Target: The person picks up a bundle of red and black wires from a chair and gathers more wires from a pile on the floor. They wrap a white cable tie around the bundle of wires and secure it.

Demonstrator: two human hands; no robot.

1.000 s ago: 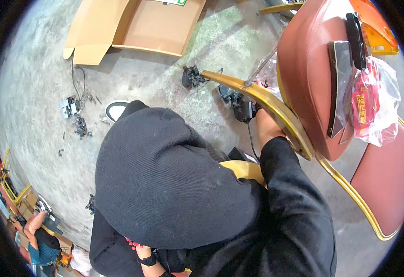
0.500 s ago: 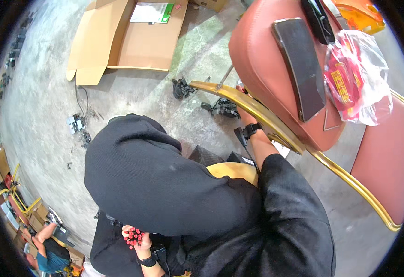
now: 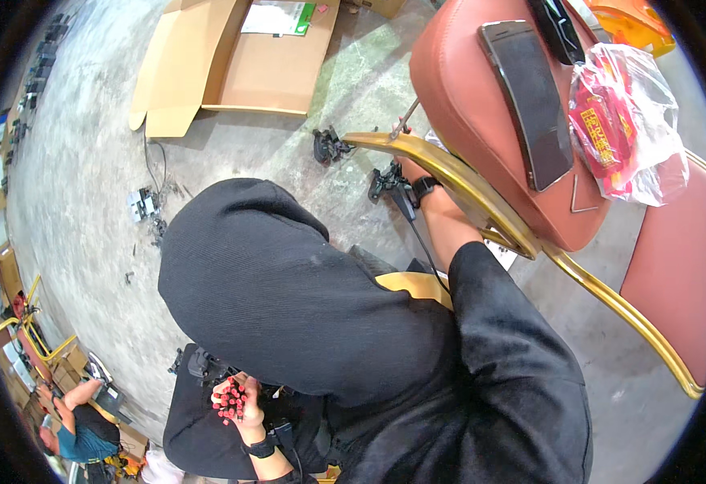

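At the lower left my left hand (image 3: 248, 410) is closed round a bunch of thin red-ended sticks (image 3: 230, 399), their ends facing up; their exact kind is unclear. A black band circles that wrist. My right forearm (image 3: 448, 222) reaches away to the gold frame (image 3: 458, 169) of a pinkish-brown padded chair (image 3: 450, 64). Only part of my right hand (image 3: 409, 168) shows beside the frame; its fingers are hidden. Next to it is a black device (image 3: 392, 181), and a black cable runs back along my arm. Small reddish bits show by the chair's metal rod.
On the chair lie a dark phone (image 3: 530, 105), a hex key (image 3: 583, 202) and a clear bag with red packets (image 3: 611, 121). An open cardboard box (image 3: 268, 89) stands ahead. Black gear (image 3: 329, 147) and a silver part (image 3: 141, 205) lie on the floor. Another person (image 3: 87, 427) sits far left.
My right hand has moved farther away along the chair frame. My left hand still grips the red-ended bunch. The whole view has shifted slightly.
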